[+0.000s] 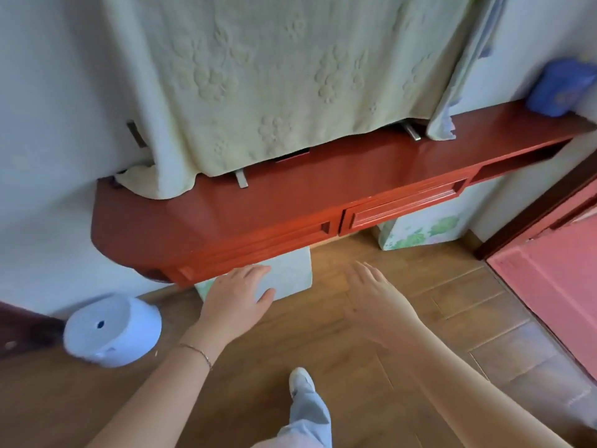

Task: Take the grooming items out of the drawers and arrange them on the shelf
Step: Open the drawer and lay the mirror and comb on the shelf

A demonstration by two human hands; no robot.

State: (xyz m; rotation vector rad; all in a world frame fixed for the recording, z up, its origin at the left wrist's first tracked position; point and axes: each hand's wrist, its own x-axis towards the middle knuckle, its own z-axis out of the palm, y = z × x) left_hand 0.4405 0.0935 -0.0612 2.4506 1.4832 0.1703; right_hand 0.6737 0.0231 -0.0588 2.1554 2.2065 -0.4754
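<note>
A red wall-mounted shelf (pixel 200 218) runs from lower left to upper right, with two drawers in its front edge. The left drawer (pixel 258 250) and the right drawer (pixel 403 205) both look pushed in. My left hand (pixel 239 295) is open, fingers spread, just below the left drawer's front. My right hand (pixel 378 295) is open too, palm down, over the floor below the gap between the drawers. Neither hand holds anything. No grooming items show; the drawers' insides are hidden.
A pale green embossed cloth (pixel 274 82) hangs over something on the shelf. A blue container (pixel 562 88) stands at the shelf's far right end. A white round appliance (pixel 113 331) sits on the wooden floor at left. Patterned boxes (pixel 423 227) stand under the shelf. My shoe (pixel 302 381) is below.
</note>
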